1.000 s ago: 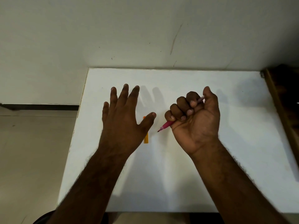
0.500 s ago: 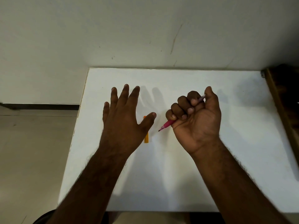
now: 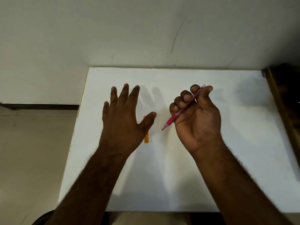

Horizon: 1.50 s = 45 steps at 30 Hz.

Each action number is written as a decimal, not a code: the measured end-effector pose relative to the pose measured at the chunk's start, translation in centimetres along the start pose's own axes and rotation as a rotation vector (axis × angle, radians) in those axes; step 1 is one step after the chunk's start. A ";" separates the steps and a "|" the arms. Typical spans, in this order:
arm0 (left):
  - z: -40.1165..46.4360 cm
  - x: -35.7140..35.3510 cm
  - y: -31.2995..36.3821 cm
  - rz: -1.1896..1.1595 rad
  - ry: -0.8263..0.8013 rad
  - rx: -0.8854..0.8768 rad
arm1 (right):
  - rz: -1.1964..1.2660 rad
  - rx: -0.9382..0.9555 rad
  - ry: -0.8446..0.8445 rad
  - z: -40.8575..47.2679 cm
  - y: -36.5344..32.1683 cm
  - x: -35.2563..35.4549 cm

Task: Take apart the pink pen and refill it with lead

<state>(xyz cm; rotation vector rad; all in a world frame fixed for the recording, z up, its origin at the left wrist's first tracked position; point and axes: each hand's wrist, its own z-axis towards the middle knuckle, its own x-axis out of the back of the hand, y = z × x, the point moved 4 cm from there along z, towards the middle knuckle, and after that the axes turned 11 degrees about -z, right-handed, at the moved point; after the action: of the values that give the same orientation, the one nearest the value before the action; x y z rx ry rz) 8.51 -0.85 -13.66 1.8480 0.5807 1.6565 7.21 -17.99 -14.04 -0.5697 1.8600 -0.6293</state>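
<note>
My left grip (image 3: pixel 123 120) hovers spread over the counter (image 3: pixel 178 176), left of my right grip (image 3: pixel 197 117), which holds the pen (image 3: pixel 183 108) tip down-left. A small case (image 3: pixel 146 138) lies on the counter, partly under my left thumb.

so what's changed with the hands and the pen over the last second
The right hand has loosened its fist and rolled palm-up, so more of the pink pen shows; it still grips the pen, tip pointing down-left. The left hand stays open, fingers spread, over the orange case on the white table.
</note>
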 end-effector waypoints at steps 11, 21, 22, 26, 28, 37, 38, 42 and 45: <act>-0.1 0.1 0.2 -0.007 0.000 0.000 | -0.039 -0.071 0.045 -0.4 0.2 0.0; 0.0 0.0 0.1 0.004 -0.003 0.003 | -0.016 -0.082 0.011 -0.4 0.1 -0.2; 0.0 0.0 0.1 0.003 -0.002 0.002 | -0.015 -0.090 0.008 -0.4 0.1 -0.2; 0.0 0.0 0.0 -0.004 0.000 0.002 | -0.021 -0.087 -0.005 -0.4 0.2 -0.3; 0.0 0.0 0.0 -0.003 -0.001 0.002 | -0.028 -0.080 -0.004 -0.4 0.2 -0.3; 0.0 0.0 0.1 -0.005 0.000 -0.001 | -0.054 -0.072 -0.045 -0.5 0.1 -0.6; -0.1 0.0 0.0 -0.006 -0.001 0.000 | -0.058 -0.072 -0.052 -0.5 0.1 -0.6; -0.1 -0.1 0.0 -0.003 -0.002 0.000 | -0.091 -0.057 -0.055 -0.6 0.1 -0.8; 0.0 -0.1 0.1 0.002 -0.004 0.000 | -0.139 -0.029 -0.067 -0.6 -0.1 -1.0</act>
<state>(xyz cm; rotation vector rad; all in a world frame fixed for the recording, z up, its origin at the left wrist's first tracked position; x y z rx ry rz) 8.48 -0.95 -13.68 1.8519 0.5771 1.6539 7.04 -17.27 -13.10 -0.7358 1.7801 -0.6677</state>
